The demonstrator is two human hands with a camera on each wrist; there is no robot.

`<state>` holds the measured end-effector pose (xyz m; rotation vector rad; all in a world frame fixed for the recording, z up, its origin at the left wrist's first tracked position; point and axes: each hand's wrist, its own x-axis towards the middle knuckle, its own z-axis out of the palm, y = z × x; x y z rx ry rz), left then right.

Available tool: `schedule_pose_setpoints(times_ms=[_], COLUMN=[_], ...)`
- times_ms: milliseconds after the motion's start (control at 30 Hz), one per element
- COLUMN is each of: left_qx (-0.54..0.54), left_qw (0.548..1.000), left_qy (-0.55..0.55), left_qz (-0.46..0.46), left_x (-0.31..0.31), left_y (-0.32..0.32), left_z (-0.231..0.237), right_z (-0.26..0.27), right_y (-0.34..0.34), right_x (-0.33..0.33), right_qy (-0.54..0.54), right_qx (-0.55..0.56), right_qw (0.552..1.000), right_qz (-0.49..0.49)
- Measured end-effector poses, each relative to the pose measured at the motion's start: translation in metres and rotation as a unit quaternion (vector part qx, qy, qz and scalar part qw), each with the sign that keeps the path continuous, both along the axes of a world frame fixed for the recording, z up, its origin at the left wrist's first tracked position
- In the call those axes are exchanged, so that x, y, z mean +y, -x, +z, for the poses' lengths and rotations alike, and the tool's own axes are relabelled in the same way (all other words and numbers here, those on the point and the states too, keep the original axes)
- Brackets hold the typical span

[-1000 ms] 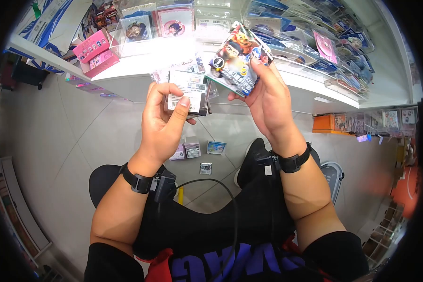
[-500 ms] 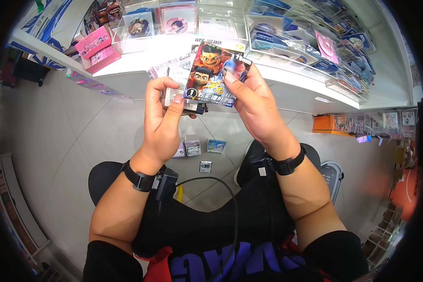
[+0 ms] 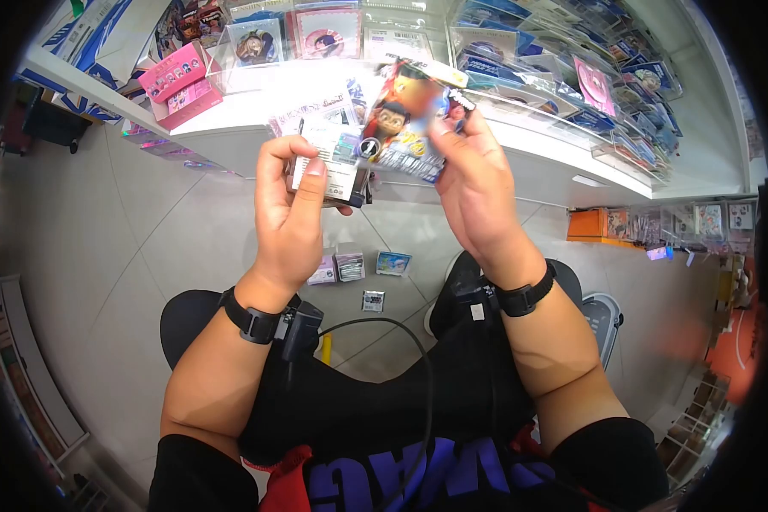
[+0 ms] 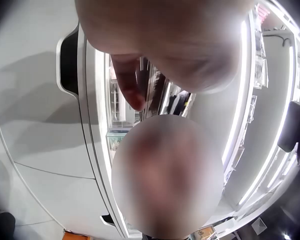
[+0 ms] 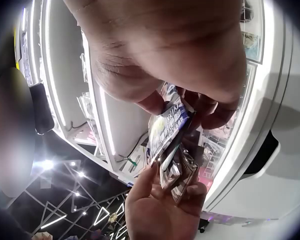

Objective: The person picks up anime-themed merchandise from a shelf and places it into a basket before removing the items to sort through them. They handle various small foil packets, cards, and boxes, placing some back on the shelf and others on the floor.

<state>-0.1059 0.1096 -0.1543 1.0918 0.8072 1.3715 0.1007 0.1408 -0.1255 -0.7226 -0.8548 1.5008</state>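
My left hand (image 3: 290, 213) grips a stack of flat packs (image 3: 337, 171), a white printed label on top, thumb across it. In my right hand (image 3: 482, 183) is a colourful cartoon pack (image 3: 405, 128), pinched by the thumb over its right side and somewhat blurred. Its lower left corner lies close to the left hand's stack. From the right wrist view, the cartoon pack (image 5: 167, 127) is above the stack (image 5: 177, 172), which the left hand (image 5: 162, 212) holds from below. The left wrist view shows the left hand (image 4: 160, 35) large, with its packs mostly hidden.
Behind the hands runs a white shelf (image 3: 538, 166) with clear bins of packaged goods (image 3: 529, 72). An open pink box (image 3: 179, 90) stands at its left, and loose packs (image 3: 316, 115) lie near its edge. Small boxes (image 3: 348, 264) and a small pack (image 3: 373, 301) are on the floor.
The cartoon pack came left over the left hand's stack from the upper right, then shifted slightly right and tilted. The left hand moved slightly left, still gripping its stack.
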Motion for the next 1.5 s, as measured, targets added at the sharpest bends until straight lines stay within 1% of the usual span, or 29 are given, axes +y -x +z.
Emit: schedule_pose_setpoints(times_ms=[33,67,133,200,300,333,400,467,500,533,600,633,700,733,867,900,933,1000,1067,1133,1167,1200,1267,1300,1333,1400,1433,1467,1500], left_qx=[0.018,-0.007,-0.058,-0.116,-0.135,-0.132,-0.104,-0.029,0.009,0.028,0.067,0.096,0.111,0.122,0.093,0.109,0.124,0.131,0.145,0.189,0.320,0.444,0.606,0.646,0.697,0.728,0.715,0.702,0.706], left_qw=[0.999,0.999,0.996,0.992,0.989,0.990,0.993,1.000,1.000,0.999,0.996,0.994,0.991,0.988,0.992,0.990,0.988,0.989,0.985,0.976,0.941,0.890,0.786,0.759,0.715,0.677,0.685,0.692,0.692], left_qy=[-0.010,0.006,0.037,0.042,0.048,0.049,0.043,0.007,-0.011,-0.024,-0.050,-0.052,-0.066,-0.078,-0.069,-0.073,-0.082,-0.071,-0.094,-0.102,-0.098,-0.093,-0.124,-0.075,-0.027,0.031,0.065,0.098,0.064], left_qz=[0.036,0.042,0.056,-0.012,-0.024,-0.027,-0.017,-0.010,-0.006,0.003,0.020,0.022,0.041,0.050,0.043,0.044,0.050,0.023,0.001,0.044,0.048,0.050,-0.002,-0.033,-0.047,-0.104,-0.122,-0.139,-0.139], left_x=[0.003,0.004,0.006,0.005,0.005,0.005,0.004,0.002,0.001,0.001,0.000,-0.001,0.000,0.000,-0.004,-0.005,-0.003,-0.004,0.007,0.030,0.052,0.077,0.121,0.135,0.158,0.187,0.198,0.208,0.219], left_y=[0.002,0.003,0.005,0.012,0.009,0.007,0.004,0.001,0.000,0.000,-0.002,0.001,-0.001,-0.001,-0.007,-0.008,-0.011,-0.017,-0.023,-0.025,-0.019,-0.016,-0.027,-0.038,-0.042,-0.050,-0.053,-0.055,-0.052], left_z=[-0.004,-0.004,0.001,0.007,0.007,0.008,0.005,0.005,0.005,0.005,0.004,0.000,-0.001,0.000,0.016,0.020,0.023,0.034,0.049,0.081,0.091,0.099,0.102,0.106,0.091,0.077,0.071,0.065,0.049], right_z=[0.001,0.002,-0.001,-0.007,-0.016,-0.020,-0.016,-0.014,-0.016,-0.016,-0.012,-0.012,-0.008,-0.010,0.010,0.007,0.009,0.011,0.012,0.018,0.021,0.027,0.030,0.023,0.016,0.027,0.025,0.024,0.023], right_y=[-0.002,-0.006,-0.013,-0.018,-0.003,0.001,0.009,0.015,0.019,0.019,0.026,0.026,0.029,0.026,0.020,0.021,0.022,0.014,0.004,-0.016,-0.027,-0.038,-0.055,-0.064,-0.073,-0.080,-0.085,-0.091,-0.094], right_x=[0.001,0.003,0.007,0.008,0.008,0.005,-0.002,-0.011,-0.014,-0.015,-0.017,-0.019,-0.023,-0.024,-0.026,-0.022,-0.020,-0.014,-0.004,0.010,0.014,0.019,0.029,0.035,0.039,0.041,0.041,0.044,0.044], right_qy=[0.003,0.006,-0.028,-0.011,-0.013,-0.039,-0.056,-0.029,-0.019,-0.017,-0.006,-0.006,0.001,0.005,-0.015,-0.023,-0.009,0.037,0.029,0.028,0.045,0.061,0.047,0.048,0.027,0.050,0.013,0.015,0.009], right_qx=[0.019,0.038,0.024,0.010,-0.039,-0.086,-0.123,-0.137,-0.109,-0.132,-0.066,-0.064,-0.047,-0.049,-0.081,-0.127,-0.121,-0.081,-0.035,-0.012,0.025,0.061,0.108,0.121,0.111,0.132,0.155,0.148,0.151], right_qw=[0.999,0.997,0.994,0.994,0.994,0.991,0.989,0.990,0.993,0.991,0.998,0.998,0.998,0.996,0.990,0.986,0.987,0.988,0.994,0.997,0.997,0.996,0.993,0.991,0.991,0.984,0.982,0.983,0.982], right_qz=[-0.033,-0.066,-0.106,-0.111,-0.104,-0.098,-0.066,-0.034,-0.028,-0.012,0.000,0.015,0.040,0.077,0.117,0.107,0.106,0.126,0.098,0.077,0.054,0.031,-0.025,-0.044,-0.067,-0.110,-0.106,-0.110,-0.115])
